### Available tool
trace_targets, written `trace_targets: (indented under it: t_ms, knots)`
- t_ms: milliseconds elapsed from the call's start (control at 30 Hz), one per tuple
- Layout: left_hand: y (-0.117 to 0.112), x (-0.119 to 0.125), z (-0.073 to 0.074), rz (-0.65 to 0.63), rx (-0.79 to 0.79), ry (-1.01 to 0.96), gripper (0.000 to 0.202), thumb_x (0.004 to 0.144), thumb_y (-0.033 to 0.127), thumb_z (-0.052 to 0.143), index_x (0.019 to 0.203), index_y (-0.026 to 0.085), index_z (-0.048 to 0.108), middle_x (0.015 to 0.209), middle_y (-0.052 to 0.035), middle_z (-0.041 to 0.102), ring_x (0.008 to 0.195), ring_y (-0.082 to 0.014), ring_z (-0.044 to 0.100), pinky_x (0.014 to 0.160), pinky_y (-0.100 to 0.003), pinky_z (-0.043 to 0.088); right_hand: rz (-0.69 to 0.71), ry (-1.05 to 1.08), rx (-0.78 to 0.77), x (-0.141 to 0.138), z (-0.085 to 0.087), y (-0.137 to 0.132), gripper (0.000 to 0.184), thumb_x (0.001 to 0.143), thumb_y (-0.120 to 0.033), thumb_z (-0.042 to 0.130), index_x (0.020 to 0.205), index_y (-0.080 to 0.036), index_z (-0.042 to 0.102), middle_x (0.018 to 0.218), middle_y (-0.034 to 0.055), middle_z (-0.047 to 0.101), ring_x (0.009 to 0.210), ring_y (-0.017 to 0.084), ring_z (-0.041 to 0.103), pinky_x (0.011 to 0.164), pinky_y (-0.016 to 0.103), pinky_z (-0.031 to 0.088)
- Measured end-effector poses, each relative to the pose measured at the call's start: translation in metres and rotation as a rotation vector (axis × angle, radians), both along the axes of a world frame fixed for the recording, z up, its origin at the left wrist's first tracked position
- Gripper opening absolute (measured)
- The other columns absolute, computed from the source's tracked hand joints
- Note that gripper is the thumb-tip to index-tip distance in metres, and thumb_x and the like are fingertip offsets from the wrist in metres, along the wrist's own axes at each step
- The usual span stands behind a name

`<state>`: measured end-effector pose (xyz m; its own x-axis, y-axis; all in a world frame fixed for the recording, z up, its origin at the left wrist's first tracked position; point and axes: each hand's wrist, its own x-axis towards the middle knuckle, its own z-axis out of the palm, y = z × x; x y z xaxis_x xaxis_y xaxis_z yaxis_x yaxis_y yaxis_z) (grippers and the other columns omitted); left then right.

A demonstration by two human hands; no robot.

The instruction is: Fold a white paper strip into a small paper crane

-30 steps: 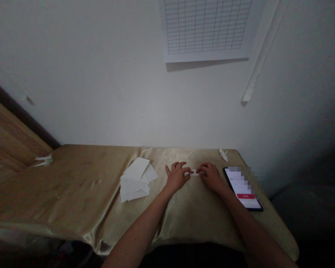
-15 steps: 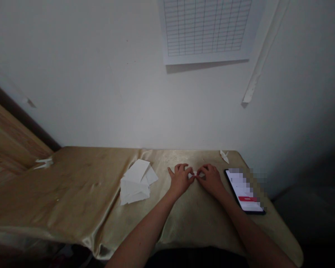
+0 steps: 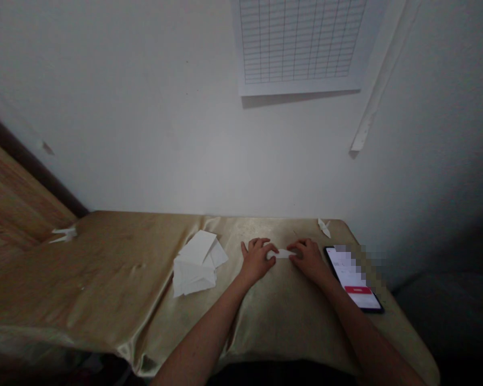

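A narrow strip of folded white paper (image 3: 282, 254) lies on the gold satin cloth (image 3: 116, 268), and both hands press on it. My left hand (image 3: 257, 261) holds its left end with curled fingers. My right hand (image 3: 308, 261) holds the right end, and only the middle of the strip shows between them. To the left of my left hand is a loose stack of white paper sheets (image 3: 195, 265). A phone (image 3: 352, 279), its screen lit and partly blurred out, lies just right of my right hand.
A small white paper crane (image 3: 324, 228) stands at the cloth's back edge, and another paper figure (image 3: 63, 234) lies at the far left. The cloth-covered table meets a white wall at the back, with a wooden panel (image 3: 20, 203) at the left.
My hands have drawn slightly apart from their near-touching position half a second ago. More of the paper strip now shows between them.
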<state>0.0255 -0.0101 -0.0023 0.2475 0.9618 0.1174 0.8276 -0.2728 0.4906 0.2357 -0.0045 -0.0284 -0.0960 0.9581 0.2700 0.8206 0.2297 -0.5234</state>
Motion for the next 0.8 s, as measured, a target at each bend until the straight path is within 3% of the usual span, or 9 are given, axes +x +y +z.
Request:
trace_targets:
  t_ms: [233, 367, 533, 633, 700, 800]
  knots:
    - [-0.004, 0.000, 0.004, 0.003, 0.041, 0.013, 0.025, 0.087, 0.034, 0.069, 0.111, 0.037, 0.071, 0.143, -0.0009, 0.056, 0.139, -0.0291, 0.038, 0.118, -0.068, 0.011, -0.041, -0.070, 0.038, 0.000, 0.005, -0.006, 0.014, 0.082, -0.034, 0.072, 0.088, -0.021, 0.074, 0.104, 0.0104, 0.062, 0.107, 0.028, 0.055, 0.096, 0.039, 0.042]
    - [-0.006, 0.000, 0.009, 0.014, 0.092, -0.009, 0.031, 0.086, 0.034, 0.071, 0.117, 0.036, 0.070, 0.144, -0.0032, 0.053, 0.139, -0.0285, 0.038, 0.119, -0.062, 0.017, -0.055, -0.098, 0.034, -0.005, 0.010, -0.011, 0.019, 0.082, -0.038, 0.072, 0.074, -0.021, 0.069, 0.099, 0.0093, 0.063, 0.103, 0.028, 0.055, 0.093, 0.040, 0.042]
    - [-0.006, -0.002, 0.008, 0.002, 0.117, 0.004, 0.028, 0.087, 0.034, 0.070, 0.114, 0.039, 0.072, 0.144, -0.0026, 0.053, 0.139, -0.0290, 0.039, 0.119, -0.061, 0.019, -0.024, -0.090, 0.043, -0.009, 0.015, -0.014, 0.026, 0.089, -0.041, 0.066, 0.073, -0.021, 0.069, 0.098, 0.0095, 0.064, 0.105, 0.028, 0.054, 0.095, 0.040, 0.042]
    - [-0.007, -0.002, 0.006, 0.011, 0.101, 0.025, 0.029, 0.087, 0.033, 0.069, 0.115, 0.040, 0.072, 0.144, -0.0028, 0.052, 0.138, -0.0297, 0.039, 0.118, -0.063, 0.018, -0.080, -0.094, 0.064, -0.008, 0.015, -0.013, 0.028, 0.094, -0.040, 0.058, 0.080, -0.020, 0.072, 0.101, 0.0121, 0.065, 0.107, 0.029, 0.054, 0.097, 0.042, 0.041]
    - [-0.007, -0.002, 0.005, 0.018, 0.090, 0.033, 0.030, 0.087, 0.033, 0.069, 0.116, 0.040, 0.072, 0.144, -0.0031, 0.052, 0.138, -0.0298, 0.039, 0.118, -0.064, 0.018, -0.092, -0.082, 0.092, -0.006, 0.014, -0.011, 0.024, 0.094, -0.033, 0.055, 0.098, -0.019, 0.074, 0.110, 0.0131, 0.067, 0.111, 0.029, 0.053, 0.100, 0.043, 0.041]
    - [-0.007, -0.001, 0.006, 0.019, 0.091, 0.032, 0.029, 0.087, 0.034, 0.070, 0.116, 0.040, 0.072, 0.144, -0.0038, 0.053, 0.138, -0.0292, 0.040, 0.118, -0.064, 0.018, -0.009, -0.052, 0.144, -0.006, 0.011, -0.010, 0.036, 0.094, -0.020, 0.049, 0.125, -0.021, 0.068, 0.127, 0.0104, 0.066, 0.122, 0.028, 0.050, 0.107, 0.044, 0.039]
